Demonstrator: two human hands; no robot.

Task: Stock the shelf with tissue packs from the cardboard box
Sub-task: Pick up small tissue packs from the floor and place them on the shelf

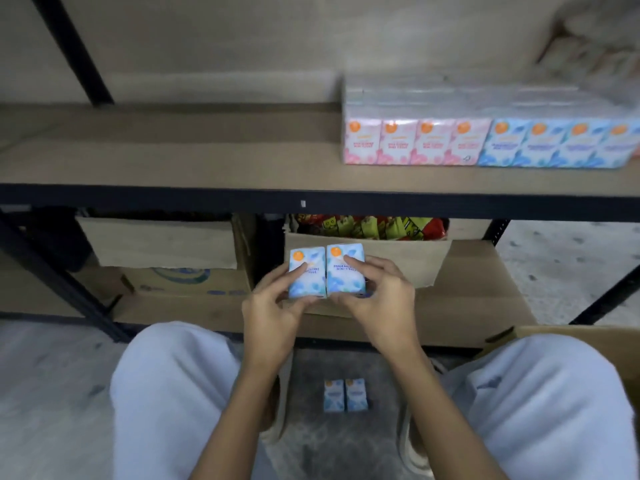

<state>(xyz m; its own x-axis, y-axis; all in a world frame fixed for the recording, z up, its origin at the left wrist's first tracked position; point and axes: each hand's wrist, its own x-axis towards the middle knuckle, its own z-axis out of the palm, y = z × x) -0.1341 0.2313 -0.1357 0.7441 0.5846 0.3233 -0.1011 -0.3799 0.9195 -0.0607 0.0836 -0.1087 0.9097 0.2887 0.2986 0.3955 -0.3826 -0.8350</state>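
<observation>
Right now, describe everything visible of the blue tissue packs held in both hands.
The pair of blue tissue packs stands upright, side by side, fronts toward the camera. Each is a blue-and-white block in glossy wrap, with an orange round logo at top left and blue lettering. The left hand grips one, the right hand the other, before the lower shelf.

A plain grey-beige wall (207, 36) stands far behind the dark metal shelving frame (311, 199); speckled grey concrete floor (52, 393) lies near and right, dimly lit.
</observation>
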